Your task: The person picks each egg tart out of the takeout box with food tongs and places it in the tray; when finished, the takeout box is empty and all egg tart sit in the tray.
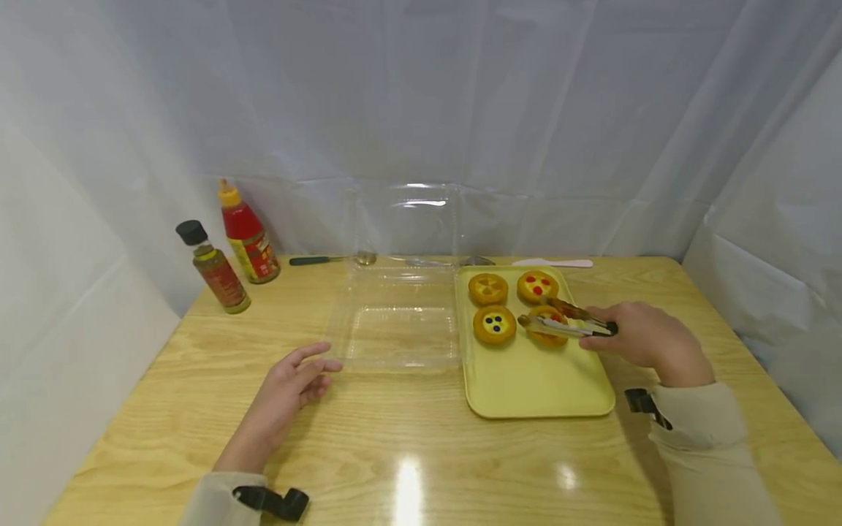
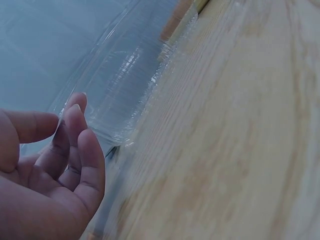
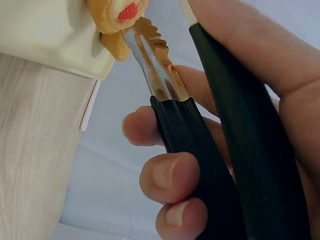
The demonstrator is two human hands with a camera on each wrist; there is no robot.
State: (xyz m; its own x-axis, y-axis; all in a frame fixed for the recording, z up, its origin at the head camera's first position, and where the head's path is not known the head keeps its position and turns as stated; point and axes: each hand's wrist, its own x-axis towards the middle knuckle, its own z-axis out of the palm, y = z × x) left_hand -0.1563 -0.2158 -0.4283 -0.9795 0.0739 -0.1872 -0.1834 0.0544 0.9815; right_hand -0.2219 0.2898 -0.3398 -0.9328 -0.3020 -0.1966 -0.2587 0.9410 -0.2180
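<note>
My right hand (image 1: 647,336) grips a pair of tongs (image 3: 200,110) with black handles and metal ends. In the head view, the parted tong tips reach over a tart with red topping (image 1: 549,337), at the front right of several tarts on a yellow tray (image 1: 539,391). Beside it lies a tart with dark blue dots (image 1: 494,325); behind are one with red dots (image 1: 537,287) and one with orange pieces (image 1: 488,289). At the near left corner of an opened clear plastic container (image 1: 403,332), my left hand (image 2: 60,165) pinches the rim between thumb and fingers.
A red sauce bottle (image 1: 250,241) and a dark-capped bottle (image 1: 224,281) stand at the back left. Along the back edge lie a dark-handled utensil (image 1: 312,260) and a pale pink knife (image 1: 559,263). The container's raised lid (image 1: 408,219) stands before the white curtain.
</note>
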